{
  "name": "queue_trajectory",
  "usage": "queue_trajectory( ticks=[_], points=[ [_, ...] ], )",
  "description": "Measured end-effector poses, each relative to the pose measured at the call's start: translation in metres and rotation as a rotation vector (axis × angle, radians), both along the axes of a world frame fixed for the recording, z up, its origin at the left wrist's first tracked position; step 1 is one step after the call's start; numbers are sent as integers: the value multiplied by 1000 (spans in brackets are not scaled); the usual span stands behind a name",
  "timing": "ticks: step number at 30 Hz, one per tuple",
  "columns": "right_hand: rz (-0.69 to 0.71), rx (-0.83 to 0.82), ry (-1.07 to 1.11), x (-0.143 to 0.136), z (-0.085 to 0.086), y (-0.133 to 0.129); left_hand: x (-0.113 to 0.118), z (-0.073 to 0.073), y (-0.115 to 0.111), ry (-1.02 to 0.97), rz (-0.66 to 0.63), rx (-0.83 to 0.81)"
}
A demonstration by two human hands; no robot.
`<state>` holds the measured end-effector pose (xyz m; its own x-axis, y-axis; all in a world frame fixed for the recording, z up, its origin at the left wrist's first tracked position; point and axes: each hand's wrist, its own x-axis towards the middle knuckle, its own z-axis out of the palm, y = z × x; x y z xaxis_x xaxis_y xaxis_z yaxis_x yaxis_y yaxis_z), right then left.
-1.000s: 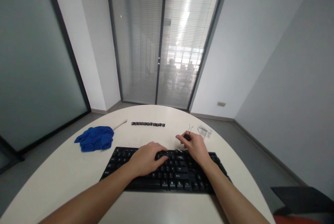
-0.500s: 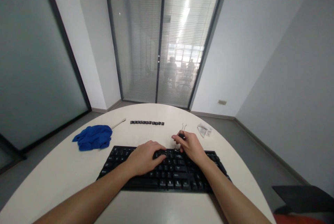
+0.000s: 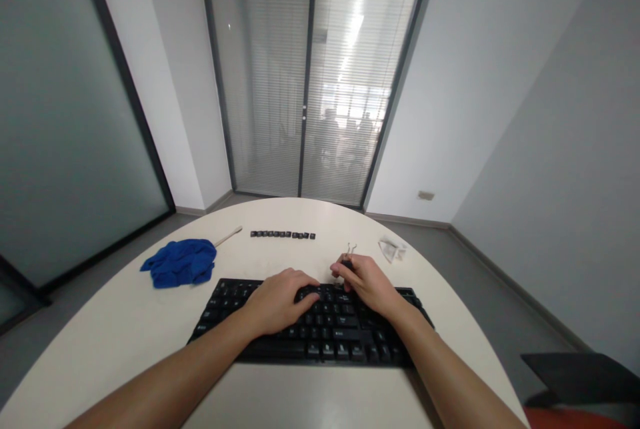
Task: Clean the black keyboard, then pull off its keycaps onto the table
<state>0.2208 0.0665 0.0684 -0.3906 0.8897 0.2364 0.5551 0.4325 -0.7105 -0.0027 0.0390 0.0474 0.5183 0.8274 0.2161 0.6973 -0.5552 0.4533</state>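
Observation:
A black keyboard [image 3: 280,351] lies on the table in front of me. Across its upper middle rests my left hand [image 3: 281,302], fingers and thumb stretched over the keys and nothing visible in its grasp. My right hand [image 3: 369,283] is closed above the keyboard's top edge, right of the left hand. Between its thumb and fingers is a keycap puller with a black handle [image 3: 347,263]; two thin wires [image 3: 351,248] stick out at its far end. The puller's near end is mostly hidden by the fingers.
Beyond the keyboard, several loose black keycaps [image 3: 283,234] form a row on the round white table [image 3: 100,335]. At left lie a crumpled blue cloth [image 3: 183,263] and a thin light-handled tool [image 3: 229,237]. A clear plastic bag [image 3: 393,249] lies at right. A chair [image 3: 583,379] stands lower right.
My right hand has shifted slightly with the keycap puller, whose wires now sit a little lower and nearer to me. My left hand stays in place on the keyboard.

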Motion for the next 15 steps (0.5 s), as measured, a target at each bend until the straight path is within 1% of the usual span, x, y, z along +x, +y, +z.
queue_trajectory(
  ticks=[4,15],
  points=[
    [-26,13,-17,2,2,0,0,2,-1,6,3,-4],
    [-42,2,17,4,-8,6,-1,2,-1,5,-7,3]
  ],
)
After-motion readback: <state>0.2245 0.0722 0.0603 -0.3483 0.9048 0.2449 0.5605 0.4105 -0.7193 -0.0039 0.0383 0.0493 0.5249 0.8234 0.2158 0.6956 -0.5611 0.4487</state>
